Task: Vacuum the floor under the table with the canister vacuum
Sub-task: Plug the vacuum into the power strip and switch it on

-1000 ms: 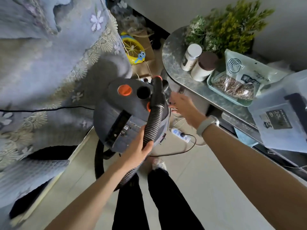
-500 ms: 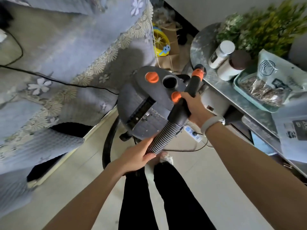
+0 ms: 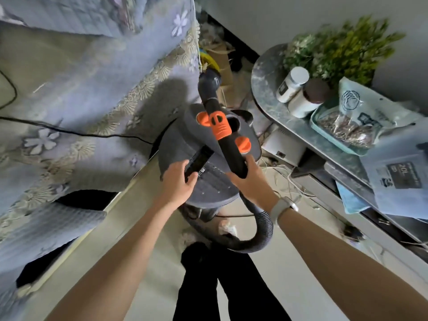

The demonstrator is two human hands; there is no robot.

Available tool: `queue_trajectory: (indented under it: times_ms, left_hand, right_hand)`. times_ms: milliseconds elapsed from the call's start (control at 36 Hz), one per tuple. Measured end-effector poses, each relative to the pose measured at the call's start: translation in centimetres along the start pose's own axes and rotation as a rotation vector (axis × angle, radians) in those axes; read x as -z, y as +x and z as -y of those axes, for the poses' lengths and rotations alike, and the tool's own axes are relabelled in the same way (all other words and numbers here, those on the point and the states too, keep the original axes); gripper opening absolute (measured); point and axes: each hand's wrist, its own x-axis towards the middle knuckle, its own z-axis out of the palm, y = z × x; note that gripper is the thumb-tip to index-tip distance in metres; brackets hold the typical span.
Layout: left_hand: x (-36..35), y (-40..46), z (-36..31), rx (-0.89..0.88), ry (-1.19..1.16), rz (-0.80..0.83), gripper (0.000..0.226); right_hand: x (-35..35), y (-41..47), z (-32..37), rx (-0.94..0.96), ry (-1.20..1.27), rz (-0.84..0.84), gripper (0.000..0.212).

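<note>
a floral bedspread is hanging at the left. the left hand is gripping the canister vacuum by its side, lifted off the floor. the right hand is closing its grip round the hose handle, nozzle pointing away. no vacuuming looks begun; under the table remains. a teal tray is holding a bag of seeds; two lidded jars are standing beside it.
</note>
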Motion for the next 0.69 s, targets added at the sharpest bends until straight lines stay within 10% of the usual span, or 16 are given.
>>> queue_trajectory:
  times_ms: [194, 472, 694]
  left_hand:
    - [-3.2, 3.3, 0.6, 0.053, -0.027, 0.156, 0.065]
    - [-0.8, -1.3, -0.1, -0.085, -0.407, 0.043, 0.042]
    - [-0.4, -4.2, -0.1, 0.059, -0.643, 0.331, 0.050]
  right_hand:
    - [-0.1, 0.5, -0.2, -0.099, 0.178, -0.097, 0.026]
    - [-2.6, 0.5, 3.2, -0.244, 0.705, -0.043, 0.009]
    - [-4.3, 1.4, 6.9, -0.189, 0.732, 0.040, 0.033]
